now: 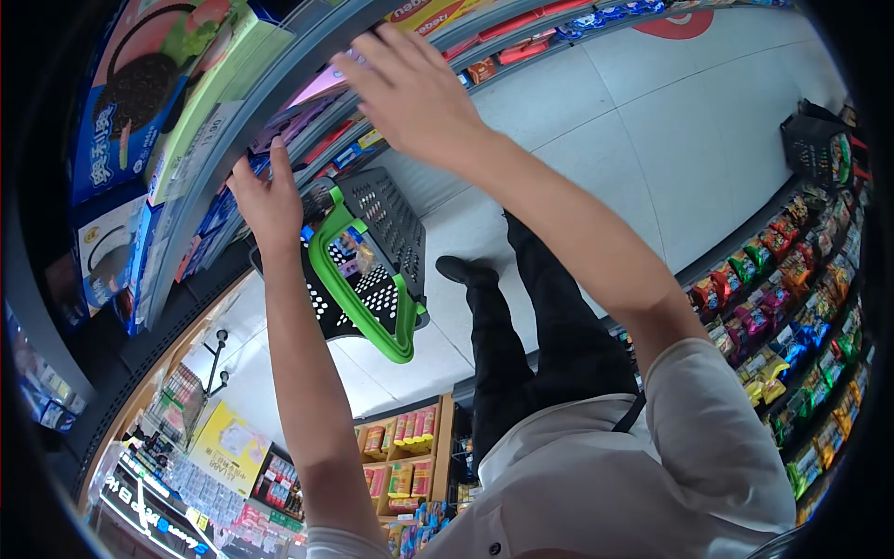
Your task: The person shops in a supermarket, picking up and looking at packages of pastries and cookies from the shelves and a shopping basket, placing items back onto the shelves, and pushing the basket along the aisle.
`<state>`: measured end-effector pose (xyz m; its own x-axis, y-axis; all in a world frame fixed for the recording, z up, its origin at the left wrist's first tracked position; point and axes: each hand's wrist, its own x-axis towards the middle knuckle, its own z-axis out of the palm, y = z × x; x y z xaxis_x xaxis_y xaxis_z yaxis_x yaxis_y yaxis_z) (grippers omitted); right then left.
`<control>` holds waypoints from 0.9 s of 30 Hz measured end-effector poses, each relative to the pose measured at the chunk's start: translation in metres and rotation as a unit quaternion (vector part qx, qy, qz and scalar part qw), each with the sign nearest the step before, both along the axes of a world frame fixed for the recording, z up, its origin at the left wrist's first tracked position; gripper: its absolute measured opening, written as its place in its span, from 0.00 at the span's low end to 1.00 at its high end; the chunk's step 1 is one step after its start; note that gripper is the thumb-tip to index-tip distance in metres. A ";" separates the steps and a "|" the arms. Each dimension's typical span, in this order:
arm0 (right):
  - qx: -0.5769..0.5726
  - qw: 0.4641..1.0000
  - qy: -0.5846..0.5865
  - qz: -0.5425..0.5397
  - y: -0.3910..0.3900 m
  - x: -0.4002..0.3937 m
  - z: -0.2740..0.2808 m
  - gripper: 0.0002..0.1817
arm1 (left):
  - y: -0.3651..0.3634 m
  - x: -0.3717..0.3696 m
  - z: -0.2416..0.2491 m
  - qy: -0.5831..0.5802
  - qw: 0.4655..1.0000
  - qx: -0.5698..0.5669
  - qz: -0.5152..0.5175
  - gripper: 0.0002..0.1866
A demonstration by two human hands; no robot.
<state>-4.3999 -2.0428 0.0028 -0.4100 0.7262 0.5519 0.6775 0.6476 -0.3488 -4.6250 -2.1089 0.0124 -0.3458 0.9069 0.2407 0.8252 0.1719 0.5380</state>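
Loosely, the right hand point(414, 98) extends open fingers by the shelf point(279, 84); the left hand point(270, 200) raises its thumb, grip unclear.

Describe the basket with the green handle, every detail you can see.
The basket is dark and plastic-looking, with perforated walls and pale dots showing through holes in its bottom. Its bright green handle forms a rounded loop. A few small packages lie inside, too small to identify. It sits beside the shelving, partly hidden by the left arm. Whether that arm touches it, I cannot tell.
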 end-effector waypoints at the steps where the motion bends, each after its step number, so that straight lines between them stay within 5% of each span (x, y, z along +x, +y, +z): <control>1: 0.000 1.000 0.002 -0.001 -0.011 0.003 -0.005 0.27 | 0.001 -0.002 -0.002 -0.006 1.000 0.009 0.002 0.22; 3: -0.212 0.937 0.274 -0.028 -0.036 0.003 -0.021 0.34 | 0.003 0.000 -0.001 -0.001 1.000 0.016 -0.005 0.22; 4: -0.216 0.935 0.279 -0.031 -0.040 -0.002 -0.033 0.34 | 0.002 0.001 -0.002 0.003 1.000 0.022 -0.010 0.22; 6: -0.381 0.820 0.422 -0.063 -0.038 -0.016 -0.044 0.37 | 0.002 0.003 0.001 -0.006 1.000 0.007 -0.005 0.23; 9: -0.423 0.737 0.528 -0.006 -0.024 -0.030 -0.042 0.38 | 0.002 0.010 -0.004 -0.062 0.998 0.030 0.005 0.23; 13: -0.414 0.757 0.506 0.003 -0.004 -0.035 -0.051 0.40 | 0.000 0.009 -0.005 -0.137 0.990 0.020 0.008 0.26; 16: -0.501 0.653 0.568 -0.018 0.001 -0.032 -0.045 0.35 | -0.001 0.008 -0.015 -0.246 0.964 0.097 -0.021 0.27; 21: -0.498 0.694 0.520 -0.020 0.009 -0.037 -0.053 0.35 | -0.002 0.001 -0.020 -0.329 0.937 0.107 0.036 0.26; 23: -0.410 0.795 0.446 -0.027 0.016 -0.043 -0.060 0.16 | -0.001 0.006 -0.015 -0.380 0.914 0.139 0.025 0.24; 27: -0.462 0.823 0.331 -0.004 0.025 -0.028 0.007 0.19 | 0.004 -0.001 -0.013 -0.325 0.939 0.104 0.046 0.21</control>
<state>-4.4280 -2.0183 0.0096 -0.2345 0.9624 -0.1369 0.1439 -0.1049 -0.9840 -4.6260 -2.1046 -0.0006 -0.5548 0.8233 0.1200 0.2980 0.0621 0.9525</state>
